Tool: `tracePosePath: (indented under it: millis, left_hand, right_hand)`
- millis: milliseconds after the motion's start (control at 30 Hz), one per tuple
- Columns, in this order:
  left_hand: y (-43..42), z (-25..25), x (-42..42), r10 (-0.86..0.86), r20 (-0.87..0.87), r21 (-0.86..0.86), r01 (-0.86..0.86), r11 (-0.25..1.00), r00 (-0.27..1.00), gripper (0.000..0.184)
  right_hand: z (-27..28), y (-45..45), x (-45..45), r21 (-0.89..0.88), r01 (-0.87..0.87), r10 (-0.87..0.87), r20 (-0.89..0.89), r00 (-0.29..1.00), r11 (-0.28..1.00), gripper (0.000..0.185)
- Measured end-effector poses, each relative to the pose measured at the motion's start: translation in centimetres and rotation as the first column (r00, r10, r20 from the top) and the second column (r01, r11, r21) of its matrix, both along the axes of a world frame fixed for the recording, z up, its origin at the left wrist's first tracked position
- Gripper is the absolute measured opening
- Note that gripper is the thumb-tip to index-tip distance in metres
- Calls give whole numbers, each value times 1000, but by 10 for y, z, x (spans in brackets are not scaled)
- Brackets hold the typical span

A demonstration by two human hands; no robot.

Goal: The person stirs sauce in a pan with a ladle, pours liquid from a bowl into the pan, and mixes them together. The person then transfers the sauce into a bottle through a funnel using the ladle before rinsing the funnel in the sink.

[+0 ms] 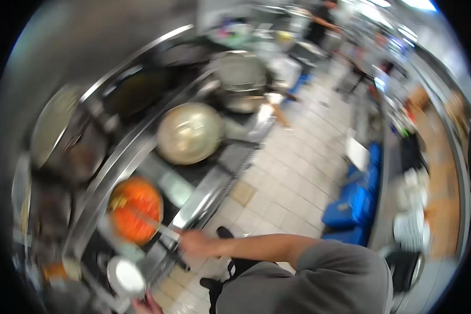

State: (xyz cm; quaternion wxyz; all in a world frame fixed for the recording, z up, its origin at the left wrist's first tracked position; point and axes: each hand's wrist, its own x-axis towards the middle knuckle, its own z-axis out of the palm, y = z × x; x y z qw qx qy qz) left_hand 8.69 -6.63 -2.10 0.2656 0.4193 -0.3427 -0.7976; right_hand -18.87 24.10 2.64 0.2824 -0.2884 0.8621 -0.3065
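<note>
My right hand [196, 243] is closed around the handle of a long metal cooking utensil [165, 230]. The utensil's far end dips into a round pan of bright red sauce [141, 222], so its shape is hidden. Yellowish pieces show at the pan's left side. At the bottom edge, the fingers of my left hand [148, 304] are closed on the rim of a small round bowl [112, 277] with something white inside. The bowl is close to the stove front, below the red pan. Blur hides finer detail.
A large pale pan [189, 133] sits further along the metal stove [206, 193], with stacked pans [240, 78] beyond. Blue bins [345, 209] stand under the right counter, which holds white dishes [411, 230]. Other people [322, 23] are down the tiled aisle [282, 178].
</note>
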Motion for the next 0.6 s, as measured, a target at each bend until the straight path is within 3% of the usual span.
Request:
tracePosePath:
  millis: [33,67,100,133,167,233,367,400,433,467,500,567,600]
  left_hand:
    - [31,17,6,-63,266,-379,165,910,962,43]
    - [42,10,18,102,103,-203,-80,976,989,43]
    - [56,33,16,243,27,48,-244,968,970,42]
    - [68,44,19,250,3,61,-249,966,968,41]
    - [67,31,40,250,5,115,-249,962,968,40]
    - [73,27,63,314,33,60,-315,947,949,32]
    - [85,31,100,314,59,101,-318,943,948,23]
    - [88,27,112,303,84,94,-310,946,949,20]
    - [90,26,122,312,115,88,-322,942,943,18]
    - [89,30,126,333,137,95,-347,933,933,15]
    - [92,34,132,351,161,106,-370,923,922,13]
    - [94,19,148,410,124,122,-424,897,903,11]
    - [96,12,156,419,137,120,-435,892,897,12]
  right_hand:
    - [-16,-2,1,60,0,5,-86,996,998,21]
    - [-12,-2,-1,146,-34,52,-120,991,989,21]
    - [-10,4,3,39,-25,31,-144,989,999,29]
    - [-1,3,5,7,88,-87,-61,994,996,42]
    - [7,4,7,54,59,-55,-76,996,997,51]
    - [10,2,12,57,74,-70,-70,995,996,52]
    - [-26,15,9,-37,87,-93,-233,968,996,50]
    - [-8,10,11,-47,142,-145,-68,987,989,47]
    - [-9,10,14,-128,114,-136,-180,974,985,47]
    - [9,-3,12,-67,82,-89,-106,990,994,53]
    - [-6,1,6,-123,85,-92,-54,994,989,59]
    - [-30,5,-11,-39,108,-110,-53,992,993,67]
    - [-83,25,-40,-156,10,-53,-273,961,988,69]
